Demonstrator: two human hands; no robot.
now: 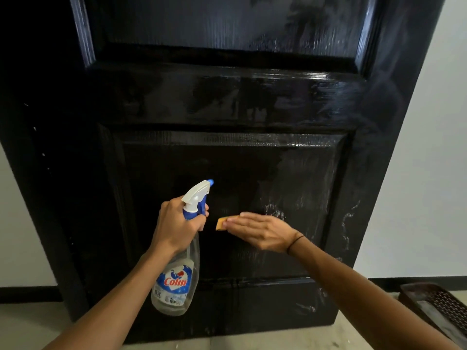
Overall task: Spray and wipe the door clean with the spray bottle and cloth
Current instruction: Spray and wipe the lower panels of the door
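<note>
Left hand (177, 223) grips clear plastic spray bottle (177, 281) at its neck. Right hand (260, 231) presses small yellow cloth (221, 222) flat-fingered against glossy black panelled door (227, 102).

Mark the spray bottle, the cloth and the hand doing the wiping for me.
spray bottle (174, 281): head view, on its label.
cloth (220, 223): head view, on the yellow corner showing past the fingertips.
right hand (262, 231): head view, on the back of the hand.
</note>
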